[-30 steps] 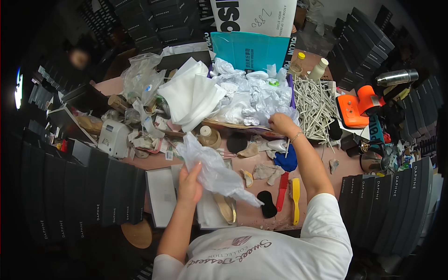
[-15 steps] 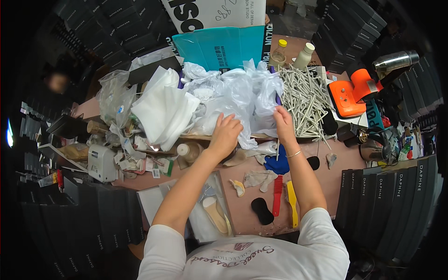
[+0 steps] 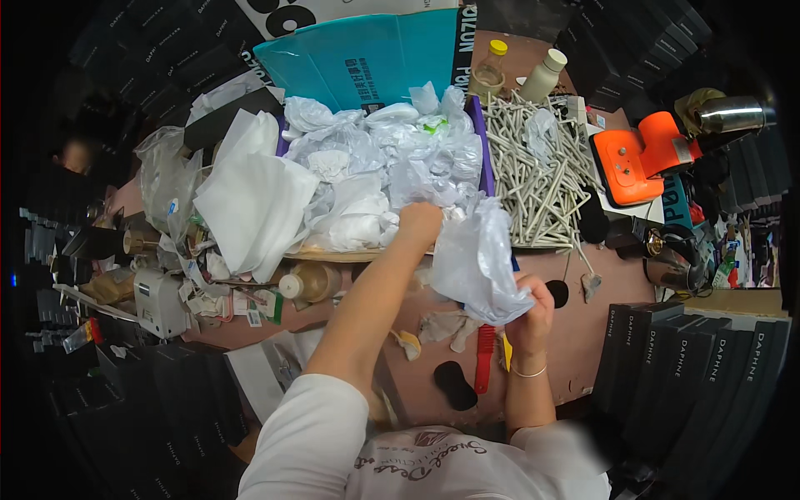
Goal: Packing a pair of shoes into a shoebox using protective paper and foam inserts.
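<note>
My right hand (image 3: 531, 315) is closed on the lower end of a thin white plastic bag (image 3: 483, 262), which hangs in front of the bin. Against the front of a heap of crumpled white plastic bags (image 3: 358, 146) is my left hand (image 3: 421, 225). Its fingers are curled into a fist, and what they hold is hidden. The heap fills a bin with purple side walls (image 3: 481, 146). Below my hands lie a red brush (image 3: 484, 358), a black insole-shaped pad (image 3: 455, 385) and part of a yellow tool (image 3: 507, 352).
White sheets (image 3: 250, 200) lean left of the bin; many grey-white sticks (image 3: 533, 175) lie piled to its right. Farther right stands an orange device (image 3: 637, 158). Two bottles (image 3: 543, 77) are behind the sticks. Dark shoe boxes (image 3: 683, 367) flank the table. A teal box flap (image 3: 358, 62) rises behind.
My right hand has drawn a plastic bag out of the heap, down toward me. My left hand has closed into a fist at the heap's front. The view has shifted slightly.
</note>
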